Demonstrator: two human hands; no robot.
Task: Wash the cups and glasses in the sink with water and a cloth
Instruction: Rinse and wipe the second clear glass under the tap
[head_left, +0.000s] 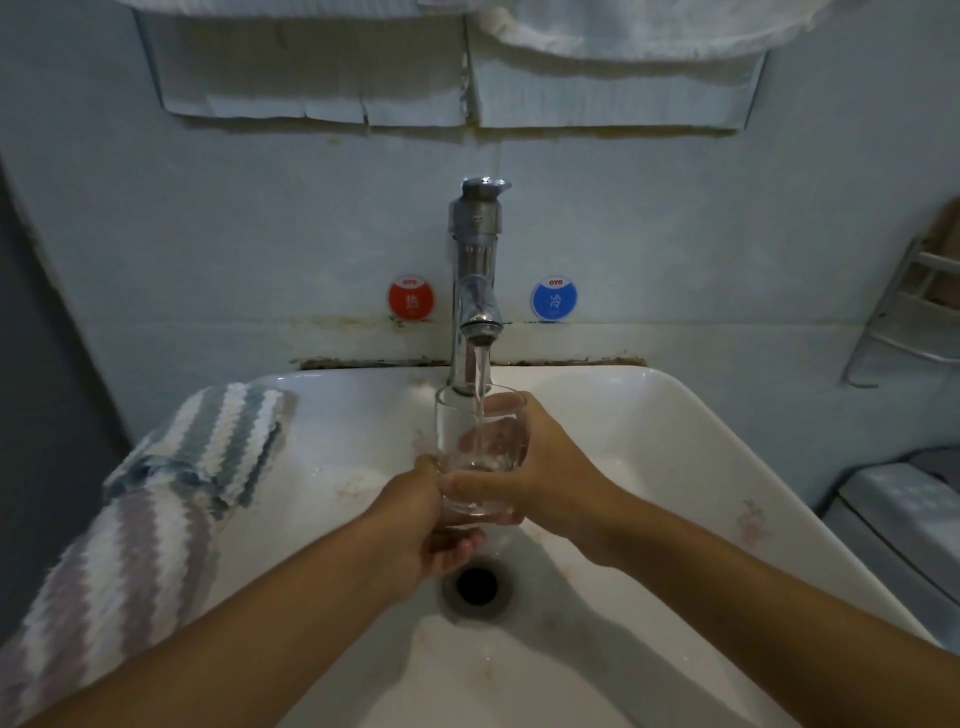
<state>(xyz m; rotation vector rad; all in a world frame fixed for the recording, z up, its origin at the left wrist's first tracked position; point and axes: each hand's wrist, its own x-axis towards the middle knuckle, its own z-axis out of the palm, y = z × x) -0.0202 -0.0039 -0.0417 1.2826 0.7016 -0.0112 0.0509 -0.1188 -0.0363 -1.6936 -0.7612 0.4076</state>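
— Under the tap (475, 291), over the middle of the sink (691, 415), we have the glass (480, 452) standing upright with its mouth straight up and the stream of water (481, 384) falling into it.

— Which of our hands has it?

— Both. Our right hand (545, 467) wraps the far and right side, thumb across the front near the base and fingers curled round the back, where we see them through the wall. Our left hand (421, 525) comes in from below and left, fingers cupped under the bottom and gripping the base.

— So which way does it lie from our fingers?

— Its long axis runs up, away from both palms. The rim sits above our knuckles, just below the spout. We judge the next thing is to tip or swirl it, and the right hand is better placed for that, holding the body where the left only holds the foot.

— And the cloth?

— The striped cloth (171, 499) lies draped over the sink's left rim, well apart from the glass and nearer our left hand.

— What can't we see?

— How full the glass is, since clear water against clear glass in dim light is hard to read. Our left fingertips are hidden beneath the base. No other cups or glasses show from here.
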